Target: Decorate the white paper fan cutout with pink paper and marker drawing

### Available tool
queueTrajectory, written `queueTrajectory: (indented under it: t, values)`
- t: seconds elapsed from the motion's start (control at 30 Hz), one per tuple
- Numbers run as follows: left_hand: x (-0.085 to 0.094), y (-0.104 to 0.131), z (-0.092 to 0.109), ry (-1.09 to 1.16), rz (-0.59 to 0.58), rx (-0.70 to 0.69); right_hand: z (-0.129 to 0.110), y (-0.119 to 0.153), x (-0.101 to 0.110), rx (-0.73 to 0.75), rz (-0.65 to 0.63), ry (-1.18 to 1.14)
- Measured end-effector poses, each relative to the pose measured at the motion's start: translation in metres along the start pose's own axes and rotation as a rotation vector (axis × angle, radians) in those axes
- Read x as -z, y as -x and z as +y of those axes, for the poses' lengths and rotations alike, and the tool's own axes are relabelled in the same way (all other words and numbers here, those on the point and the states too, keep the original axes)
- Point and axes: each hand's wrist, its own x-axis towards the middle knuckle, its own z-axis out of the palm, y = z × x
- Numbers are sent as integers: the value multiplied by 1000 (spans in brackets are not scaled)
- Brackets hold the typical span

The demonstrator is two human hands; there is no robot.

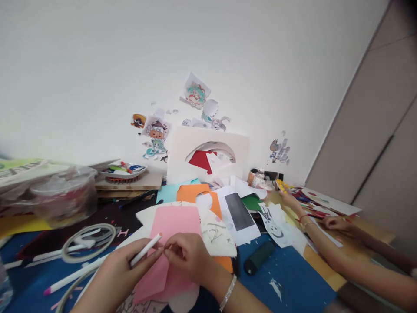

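Note:
My left hand is closed round a white marker with an orange end pointing up and away. Its fingertips meet those of my right hand, which is pinched above the pink paper. Whatever lies between the touching fingertips is too small to make out. The pink paper has a folded lower part and rests on white sheets with drawn lines. A sparkling bracelet circles my right wrist.
Left are tape rolls, a pink-tipped marker and a plastic-wrapped tub. A dark green tool lies on the blue mat. Behind stands a white board with a cutout. Another person's arms reach in from the right.

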Motion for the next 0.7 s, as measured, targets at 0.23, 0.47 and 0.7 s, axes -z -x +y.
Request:
queueTrajectory:
  t: [0.23, 0.47, 0.7]
  values:
    - [5, 0, 8, 11, 4, 41, 1, 0, -4, 5, -4, 63]
    - [4, -2, 6, -18, -32, 44, -2, 0, -3, 16, -71, 154]
    - [6, -7, -21, -53, 121, 51, -8, -2, 0, -38, -85, 168]
